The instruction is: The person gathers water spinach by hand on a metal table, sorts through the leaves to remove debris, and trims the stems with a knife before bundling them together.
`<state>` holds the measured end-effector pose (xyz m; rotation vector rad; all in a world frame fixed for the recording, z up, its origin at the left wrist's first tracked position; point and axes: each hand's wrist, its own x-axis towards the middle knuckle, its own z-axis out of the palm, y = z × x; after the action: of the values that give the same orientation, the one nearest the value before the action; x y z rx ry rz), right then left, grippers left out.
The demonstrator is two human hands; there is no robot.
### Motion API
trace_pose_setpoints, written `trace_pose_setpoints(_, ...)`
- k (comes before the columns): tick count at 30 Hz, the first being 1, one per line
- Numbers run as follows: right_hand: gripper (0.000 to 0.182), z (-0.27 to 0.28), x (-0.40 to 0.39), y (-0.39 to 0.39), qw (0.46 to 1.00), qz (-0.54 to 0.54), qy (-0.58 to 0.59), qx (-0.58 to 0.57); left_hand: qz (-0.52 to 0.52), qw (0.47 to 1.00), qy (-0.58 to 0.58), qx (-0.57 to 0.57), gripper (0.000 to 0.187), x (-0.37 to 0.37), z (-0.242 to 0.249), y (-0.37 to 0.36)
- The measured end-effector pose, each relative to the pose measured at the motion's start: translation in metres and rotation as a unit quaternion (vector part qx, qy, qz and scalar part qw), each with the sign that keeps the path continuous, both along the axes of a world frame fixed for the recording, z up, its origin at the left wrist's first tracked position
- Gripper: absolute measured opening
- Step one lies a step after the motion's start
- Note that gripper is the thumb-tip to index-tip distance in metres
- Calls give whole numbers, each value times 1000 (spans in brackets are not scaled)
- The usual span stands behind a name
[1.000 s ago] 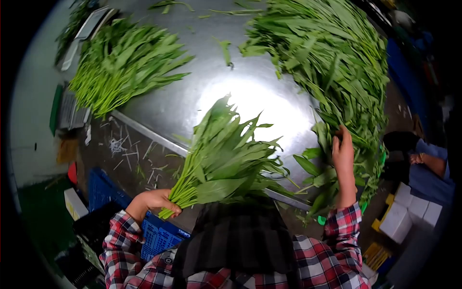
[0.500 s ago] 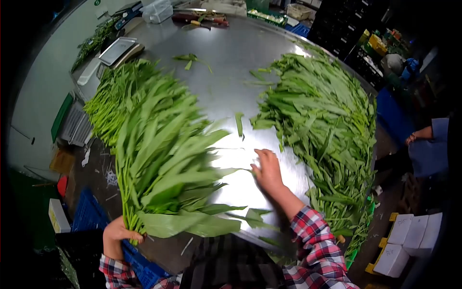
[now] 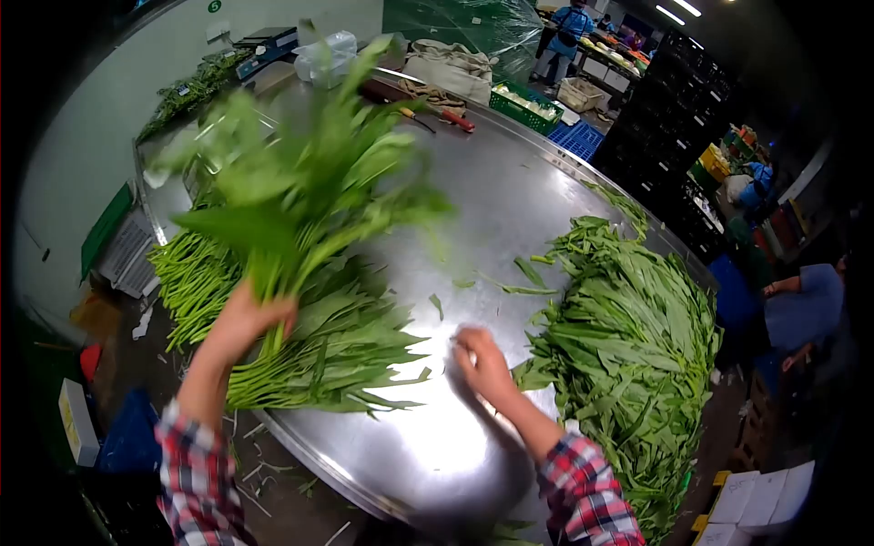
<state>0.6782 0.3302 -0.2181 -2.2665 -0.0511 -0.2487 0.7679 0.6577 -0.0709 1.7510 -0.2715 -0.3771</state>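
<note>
Gripping a bunch of leafy greens [image 3: 309, 191] by its stems, the left hand [image 3: 244, 318] has its fingers clamped round the stalks and holds the bunch raised, leaves blurred, above the left side of the steel table [image 3: 492, 209]. Directly beneath it lies a pile of sorted greens [image 3: 300, 350], stems pointing left over the near-left table edge. Further right, the right hand [image 3: 482, 364] sits low over bare steel near the table's middle; it is blurred, so whether its fingers are spread or together cannot be told, and it holds nothing visible. To its right a large loose heap of greens [image 3: 628, 346] covers the right side of the table. At the far edge are a clear plastic bag [image 3: 328, 55] and a green crate [image 3: 523, 105]; another person's arm [image 3: 801, 296] shows at the far right. Risk, as judged: stalks could slip from the raised bunch and scatter, since the grip takes only the stem ends; stems overhanging the near edge could drop to the littered floor [image 3: 273, 473]. Writing: a small green round sign [image 3: 214, 6] on the far wall, its mark unreadable; no brands legible.
</note>
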Motion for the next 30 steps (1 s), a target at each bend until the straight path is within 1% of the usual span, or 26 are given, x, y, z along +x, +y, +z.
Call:
trace_pose_setpoints(1,17,11,-18,5,998,16,58,34,6,999,-38,35,40,48,-10,-21)
trace_pose_setpoints(2,16,22,-36,10,991,28,116,64,24,994,-71,75,52,103,-42,-30)
trace_pose_setpoints(3,16,33,-55,14,985,45,143,89,39,987,-91,130,48,141,-59,-46)
trace_pose_setpoints(5,16,54,-89,17,968,71,197,138,0,941,-136,309,41,186,-94,-89)
trace_pose_setpoints(6,16,63,-105,16,958,79,225,162,-72,907,-147,388,37,179,-106,-114)
trace_pose_setpoints(7,16,80,-114,7,955,71,229,176,-174,867,-155,440,35,153,-111,-139)
trace_pose_setpoints(8,15,96,-122,-1,952,62,233,190,-317,823,-145,449,32,113,-112,-159)
trace_pose_setpoints(9,15,116,-129,-14,963,26,184,193,-462,771,-120,421,31,67,-114,-171)
trace_pose_setpoints(10,14,136,-135,-27,972,-11,136,192,-617,656,-160,404,39,27,-155,-175)
trace_pose_setpoints(11,15,150,-145,-42,979,-64,56,185,-729,608,-75,307,43,-3,-114,-181)
trace_pose_setpoints(12,16,162,-154,-58,978,-114,-26,173,-814,538,47,213,49,-34,-73,-187)
trace_pose_setpoints(13,17,173,-165,-75,967,-164,-110,159,-816,566,16,116,54,-50,-66,-180)
trace_pose_setpoints(15,20,189,-193,-116,919,-262,-270,122,-811,575,-40,96,61,-31,-11,-176)
trace_pose_setpoints(16,20,192,-207,-123,908,-291,-270,132,-768,624,-110,90,64,-19,-10,-160)
trace_pose_setpoints(18,23,198,-235,-137,884,-349,-270,155,-644,732,-65,213,59,24,41,-156)
trace_pose_setpoints(19,22,189,-249,-144,877,-365,-261,170,-511,796,-127,299,55,28,60,-158)
trace_pose_setpoints(20,21,181,-264,-152,870,-380,-253,185,-402,836,-225,298,49,45,52,-149)
trace_pose_setpoints(21,20,172,-274,-155,862,-396,-239,206,-312,878,-246,269,48,58,40,-146)
trace_pose_setpoints(24,17,141,-279,-137,845,-415,-177,288,-206,827,-274,447,39,86,-69,-164)
trace_pose_setpoints(26,17,128,-280,-122,849,-391,-149,322,-353,722,-204,559,27,42,-82,-194)
trace_pose_setpoints(27,17,131,-283,-117,856,-383,-140,319,-443,687,-179,547,29,6,-88,-204)
trace_pose_setpoints(29,17,136,-289,-106,869,-366,-123,311,-653,626,-124,408,34,-84,-76,-218)
trace_pose_setpoints(30,17,145,-293,-105,871,-360,-139,304,-739,595,-77,305,37,-125,-59,-221)
